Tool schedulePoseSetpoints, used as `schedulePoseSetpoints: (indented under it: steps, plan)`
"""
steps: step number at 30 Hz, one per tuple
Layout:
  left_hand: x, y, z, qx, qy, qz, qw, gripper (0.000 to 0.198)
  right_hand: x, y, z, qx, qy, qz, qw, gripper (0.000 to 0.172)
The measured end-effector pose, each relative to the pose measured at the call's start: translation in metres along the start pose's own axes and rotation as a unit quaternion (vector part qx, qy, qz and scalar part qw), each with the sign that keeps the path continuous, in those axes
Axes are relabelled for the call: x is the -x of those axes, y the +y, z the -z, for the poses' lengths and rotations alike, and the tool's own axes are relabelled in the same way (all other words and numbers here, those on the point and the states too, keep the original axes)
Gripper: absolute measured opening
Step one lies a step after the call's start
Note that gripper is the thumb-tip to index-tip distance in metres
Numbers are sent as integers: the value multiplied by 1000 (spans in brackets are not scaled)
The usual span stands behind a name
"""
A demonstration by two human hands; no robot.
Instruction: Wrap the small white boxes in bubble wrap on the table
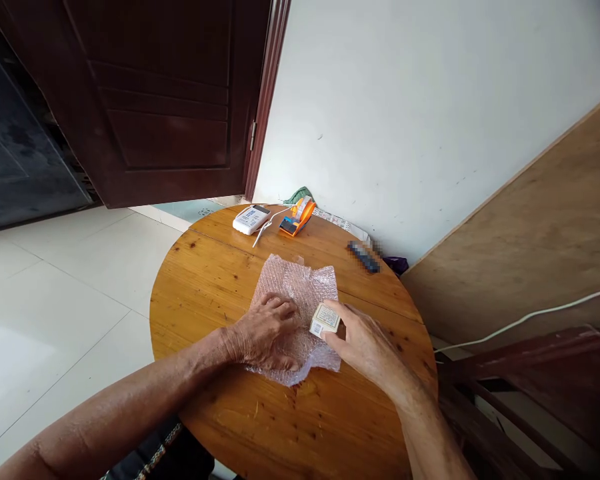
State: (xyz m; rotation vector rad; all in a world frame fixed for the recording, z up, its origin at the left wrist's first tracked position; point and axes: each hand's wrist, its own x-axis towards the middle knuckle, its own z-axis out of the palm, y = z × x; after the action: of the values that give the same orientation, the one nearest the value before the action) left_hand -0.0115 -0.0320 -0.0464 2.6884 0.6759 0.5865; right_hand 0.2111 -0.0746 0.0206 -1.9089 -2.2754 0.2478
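Note:
A sheet of clear bubble wrap (323, 283) is spread over the middle of the round wooden table. My left hand (270, 328) presses down on its left part, thumb stretched apart from the bent fingers. Between the thumb and fingers of my right hand (363, 340) is a small cream-coloured box (325, 320) with dark print and a barcode label. The box is over the right part of the wrap; whether it touches the wrap I cannot tell. Part of the box's right side is hidden by my right hand.
Behind the wrap on the round table (200, 300) are a white power strip (251, 219) with a cord, an orange tape dispenser (299, 217) and a blurred dark object (364, 257). A white wall (405, 100) and a dark red door (165, 100) stand beyond.

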Motion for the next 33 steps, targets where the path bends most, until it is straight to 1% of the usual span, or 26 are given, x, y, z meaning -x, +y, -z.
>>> schedulePoseSetpoints:
  steps: [2,4,7,10,11,13,14,16,18,19,22,25,27,29,31,33]
  plan:
    - [-1,1,-1,-2,-12,3,1000,79,-2,-7,3,-34,9,-23,999,44]
    - [-2,1,0,-13,-21,-2,1000,77,-5,-15,4,-83,26,-35,996,47]
    - [-1,3,-2,-29,-32,-9,999,77,-11,-26,2,-141,41,-23,989,50]
    - [-1,6,-3,-33,-40,-2,999,89,-15,-28,-1,-143,37,-9,989,49]
    - [-1,7,-3,-34,-41,2,999,89,-15,-25,-3,-140,34,-15,989,48]
    - [-1,10,-2,-35,-41,5,999,82,-15,-18,-5,-158,21,-44,986,49]
    - [-2,10,-1,-34,-38,3,999,77,-14,-13,-7,-184,7,-65,981,50]
    - [-2,11,2,-28,-33,-7,999,70,-11,-6,-10,-254,-32,-104,961,53]
    - [-2,9,5,-18,-30,-17,999,71,-7,-1,-14,-314,-62,-125,939,56]
    - [-1,7,6,-11,-27,-17,999,74,-4,1,-17,-332,-67,-127,932,57]
    - [1,-2,8,10,-13,0,1000,76,2,5,-25,-354,-48,-100,929,59]
    - [4,-10,10,21,-8,14,1000,71,9,9,-31,-337,-13,-58,940,56]
    - [5,-12,12,20,-16,21,999,76,13,11,-33,-312,1,-33,949,54]
    - [4,-11,13,19,-27,28,999,84,17,10,-32,-289,-3,-16,957,53]
    - [4,-10,14,20,-38,35,998,89,19,6,-31,-271,-4,-5,963,50]
    - [3,-8,15,18,-48,42,998,93,18,0,-31,-261,15,6,965,47]
